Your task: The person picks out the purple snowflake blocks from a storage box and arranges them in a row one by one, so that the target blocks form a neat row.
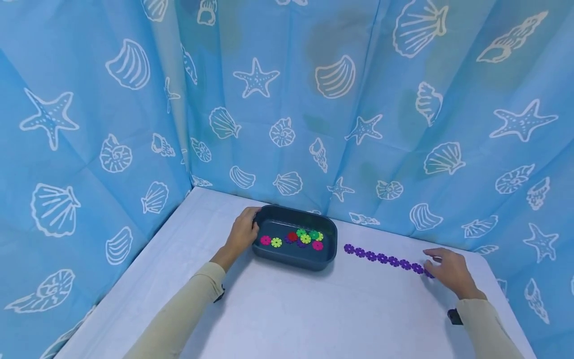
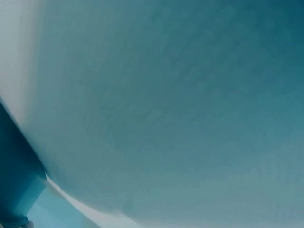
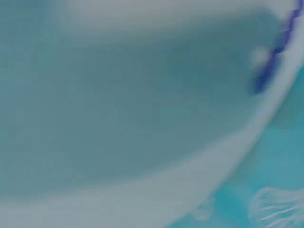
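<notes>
A dark rectangular plastic tub (image 1: 291, 258) stands on the white table, and my left hand (image 1: 244, 230) grips its left rim. Inside the tub lie several flower-shaped plastic discs (image 1: 305, 239) in pink, yellow, green, red and purple. To its right, a row of purple flower-shaped discs (image 1: 382, 258) runs slantwise across the table. My right hand (image 1: 450, 271) is at the right end of this row, its thumb over the last disc and a gap between thumb and index finger. Blur fills most of both wrist views; the purple row (image 3: 285, 40) shows in the right one.
The white table (image 1: 314, 314) stretches in front of the tub and the row. A blue curtain (image 1: 287, 99) with white shell and starfish prints hangs close behind the table and along its left side.
</notes>
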The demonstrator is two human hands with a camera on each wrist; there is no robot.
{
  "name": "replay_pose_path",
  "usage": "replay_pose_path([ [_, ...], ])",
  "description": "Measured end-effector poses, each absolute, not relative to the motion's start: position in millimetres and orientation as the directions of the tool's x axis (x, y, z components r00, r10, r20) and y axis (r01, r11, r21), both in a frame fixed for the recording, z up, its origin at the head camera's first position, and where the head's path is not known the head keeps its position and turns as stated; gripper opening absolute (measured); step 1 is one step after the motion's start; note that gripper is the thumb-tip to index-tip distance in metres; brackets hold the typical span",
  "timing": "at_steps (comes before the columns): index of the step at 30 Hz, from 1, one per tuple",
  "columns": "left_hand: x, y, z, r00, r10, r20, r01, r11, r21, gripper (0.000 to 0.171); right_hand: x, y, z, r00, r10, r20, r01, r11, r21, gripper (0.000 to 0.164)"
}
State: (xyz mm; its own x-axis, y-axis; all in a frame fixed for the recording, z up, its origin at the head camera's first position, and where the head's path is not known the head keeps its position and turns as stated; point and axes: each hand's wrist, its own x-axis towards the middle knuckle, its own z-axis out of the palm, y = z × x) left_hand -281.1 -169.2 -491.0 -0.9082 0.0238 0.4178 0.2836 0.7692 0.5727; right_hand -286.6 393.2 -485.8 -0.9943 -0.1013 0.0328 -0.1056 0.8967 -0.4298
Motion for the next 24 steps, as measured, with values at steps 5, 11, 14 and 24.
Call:
replay_pose_path([
  [5, -278.2, -169.8, -490.9, -0.89, 0.033, 0.455, 0.313, 0.769, 0.557, 0.044, -304.5, 345.2, -450.8, -0.962, -0.221, 0.158, -0.269, 0.857, -0.439, 0.039],
  [11, -278.3, -171.4, -490.4, -0.891, 0.036, 0.453, 0.313, 0.771, 0.555, 0.044, -329.7, 264.7, -415.8, -0.883, -0.374, 0.284, -0.467, 0.757, -0.456, 0.033],
  [14, -279.1, -171.9, -489.7, -0.892, 0.026, 0.451, 0.306, 0.769, 0.561, 0.044, -338.9, 221.2, -407.7, -0.85, -0.434, 0.299, -0.527, 0.701, -0.481, 0.032],
  [24, -279.5, -167.7, -489.4, -0.905, 0.016, 0.424, 0.284, 0.765, 0.578, 0.044, -349.5, 116.0, -411.1, -0.723, -0.651, 0.231, -0.651, 0.53, -0.543, 0.026],
])
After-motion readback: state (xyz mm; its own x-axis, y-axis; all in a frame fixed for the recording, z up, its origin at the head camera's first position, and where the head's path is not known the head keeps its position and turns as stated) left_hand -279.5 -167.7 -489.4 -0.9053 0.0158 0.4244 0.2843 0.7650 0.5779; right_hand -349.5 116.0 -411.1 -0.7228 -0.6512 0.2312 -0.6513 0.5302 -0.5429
